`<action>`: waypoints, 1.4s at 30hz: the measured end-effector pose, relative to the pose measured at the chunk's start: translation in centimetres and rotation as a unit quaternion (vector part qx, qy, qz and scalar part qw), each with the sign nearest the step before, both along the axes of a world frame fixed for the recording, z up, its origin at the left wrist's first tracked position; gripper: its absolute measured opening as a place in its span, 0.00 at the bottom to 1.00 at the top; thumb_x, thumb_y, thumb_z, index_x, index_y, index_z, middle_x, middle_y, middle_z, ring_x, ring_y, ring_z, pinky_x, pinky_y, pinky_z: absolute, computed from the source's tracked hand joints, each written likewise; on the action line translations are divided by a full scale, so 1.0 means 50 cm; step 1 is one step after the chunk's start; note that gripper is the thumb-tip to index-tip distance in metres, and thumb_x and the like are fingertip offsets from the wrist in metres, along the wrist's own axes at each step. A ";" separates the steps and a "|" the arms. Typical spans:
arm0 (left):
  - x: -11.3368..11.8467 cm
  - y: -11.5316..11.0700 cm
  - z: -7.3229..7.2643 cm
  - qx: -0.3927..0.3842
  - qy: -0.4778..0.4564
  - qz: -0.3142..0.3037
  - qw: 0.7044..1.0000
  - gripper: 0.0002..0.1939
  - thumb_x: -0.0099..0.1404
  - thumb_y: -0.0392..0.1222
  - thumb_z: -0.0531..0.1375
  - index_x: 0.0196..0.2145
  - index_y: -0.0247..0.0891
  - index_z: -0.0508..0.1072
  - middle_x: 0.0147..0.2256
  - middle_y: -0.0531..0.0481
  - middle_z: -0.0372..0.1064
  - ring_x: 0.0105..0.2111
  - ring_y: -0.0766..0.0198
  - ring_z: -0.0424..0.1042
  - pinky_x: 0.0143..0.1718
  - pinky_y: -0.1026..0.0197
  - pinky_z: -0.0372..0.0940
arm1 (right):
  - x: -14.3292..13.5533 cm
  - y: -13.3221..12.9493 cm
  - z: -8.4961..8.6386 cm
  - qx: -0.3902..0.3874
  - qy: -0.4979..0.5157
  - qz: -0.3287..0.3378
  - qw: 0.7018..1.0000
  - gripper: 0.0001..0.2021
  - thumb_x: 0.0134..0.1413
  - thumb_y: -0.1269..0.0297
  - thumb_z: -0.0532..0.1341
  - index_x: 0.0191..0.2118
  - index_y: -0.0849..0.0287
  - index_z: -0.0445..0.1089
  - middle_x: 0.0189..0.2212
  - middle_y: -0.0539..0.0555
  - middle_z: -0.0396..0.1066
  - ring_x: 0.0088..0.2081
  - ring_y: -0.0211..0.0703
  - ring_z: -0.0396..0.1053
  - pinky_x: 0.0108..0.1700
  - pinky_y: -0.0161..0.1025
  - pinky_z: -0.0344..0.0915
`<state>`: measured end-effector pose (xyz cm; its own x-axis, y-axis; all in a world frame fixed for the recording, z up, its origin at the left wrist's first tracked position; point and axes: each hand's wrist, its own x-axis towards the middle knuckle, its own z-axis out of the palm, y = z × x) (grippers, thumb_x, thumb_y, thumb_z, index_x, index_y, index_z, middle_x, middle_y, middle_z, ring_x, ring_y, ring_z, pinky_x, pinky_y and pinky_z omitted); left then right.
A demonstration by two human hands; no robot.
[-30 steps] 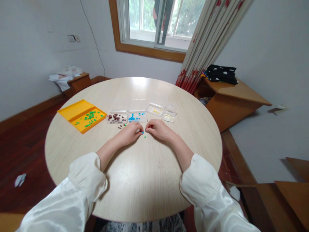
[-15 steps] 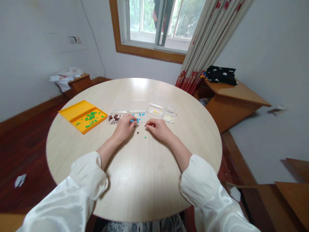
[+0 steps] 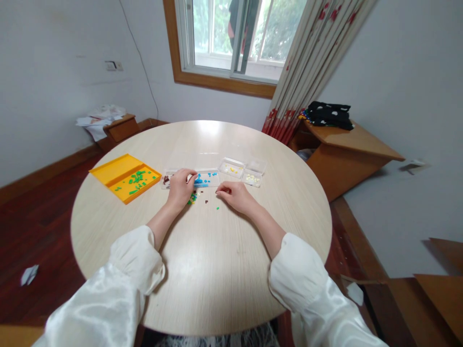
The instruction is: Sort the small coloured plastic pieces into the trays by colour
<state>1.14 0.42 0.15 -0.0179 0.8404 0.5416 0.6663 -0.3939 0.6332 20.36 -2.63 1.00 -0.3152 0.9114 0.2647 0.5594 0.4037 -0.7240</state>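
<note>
Over the long clear box (image 3: 214, 179), which holds brown and blue pieces, is my left hand (image 3: 181, 189), its fingers curled and its fingertips near the blue pieces. Whether it pinches anything is too small to tell. My right hand (image 3: 233, 193) rests at the box's front right corner, thumb and fingers pressed together on something tiny and dark. A small pile of green and yellow pieces (image 3: 193, 198) lies beside my left hand, partly hidden by it. A brown piece (image 3: 206, 201) and a green piece (image 3: 217, 208) lie on the table between my hands.
An open yellow case (image 3: 125, 196) with green pieces lies at the left of the round table (image 3: 213, 270). Two small clear boxes stand behind my right hand, one with yellow pieces (image 3: 232, 169), one with pale pieces (image 3: 252, 179).
My left hand has moved left and slightly toward me, uncovering more blue pieces and the small green and yellow pile. My right hand has hardly moved.
</note>
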 end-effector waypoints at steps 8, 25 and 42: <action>0.027 -0.022 0.022 -0.187 -0.376 -0.094 0.903 0.11 0.51 0.42 0.64 0.30 0.33 0.72 0.24 0.50 0.72 0.24 0.65 0.72 0.33 0.59 0.70 | -0.005 0.001 0.002 0.081 0.038 -0.019 0.996 0.05 0.52 0.71 0.59 0.30 0.62 0.73 0.28 0.53 0.75 0.30 0.36 0.67 0.35 0.34 0.61; -0.024 -0.006 0.037 -0.075 -0.315 0.021 0.946 0.08 0.51 0.35 0.60 0.30 0.32 0.76 0.35 0.43 0.76 0.39 0.57 0.74 0.46 0.55 0.67 | -0.009 -0.001 0.001 0.124 0.075 -0.037 0.989 0.05 0.52 0.69 0.59 0.30 0.61 0.73 0.28 0.52 0.74 0.30 0.36 0.66 0.35 0.35 0.60; 0.017 -0.053 0.026 -0.003 0.023 -0.198 0.980 0.11 0.58 0.41 0.58 0.37 0.36 0.75 0.36 0.46 0.75 0.36 0.61 0.73 0.42 0.58 0.66 | -0.013 0.002 0.000 0.097 0.080 -0.018 0.992 0.06 0.52 0.70 0.58 0.31 0.61 0.73 0.27 0.51 0.73 0.28 0.35 0.66 0.34 0.34 0.60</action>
<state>2.01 -2.23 1.44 0.3337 0.7797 0.5299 0.4899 -0.6237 0.6091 19.71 -2.55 0.97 -0.2227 0.8484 0.4803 0.4601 0.5258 -0.7154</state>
